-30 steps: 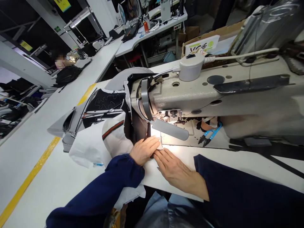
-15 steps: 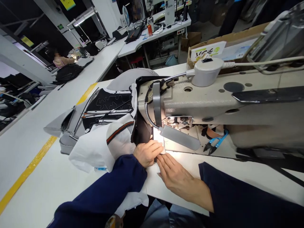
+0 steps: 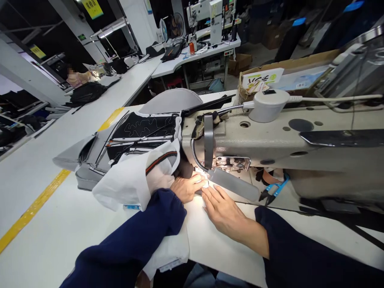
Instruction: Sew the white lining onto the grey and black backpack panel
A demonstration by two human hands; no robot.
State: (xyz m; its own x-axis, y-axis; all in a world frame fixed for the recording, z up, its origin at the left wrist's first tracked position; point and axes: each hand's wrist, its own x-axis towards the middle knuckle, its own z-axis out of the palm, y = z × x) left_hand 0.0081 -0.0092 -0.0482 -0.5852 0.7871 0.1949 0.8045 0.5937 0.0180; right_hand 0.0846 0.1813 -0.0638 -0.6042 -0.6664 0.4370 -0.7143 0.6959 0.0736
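Observation:
A half-sewn grey and black bag [image 3: 99, 160] with white fabric [image 3: 120, 186] spilling from it lies left of the sewing machine [image 3: 255, 140]. Its edge runs in under the machine head, where a small lamp lights a narrow white strip [image 3: 205, 183]. My left hand [image 3: 185, 189] is closed on that strip near the needle area, fingertips pressing it down. Stretched out flat, the fingers of my right hand [image 3: 223, 210] touch the near end of the strip. The needle itself is hidden behind the grey lamp tube [image 3: 234, 184].
Blue-handled thread snips [image 3: 276, 189] lie on the machine bed, right of my hands. Behind the machine stands a cardboard box [image 3: 291, 66] with papers. Yellow tape [image 3: 39, 204] crosses the white table [image 3: 75, 236]. Another person [image 3: 78, 78] sits far left.
My view has shifted slightly. Both hands have moved closer to the needle area with the white strip, and my right fingers have spread a little from my left hand.

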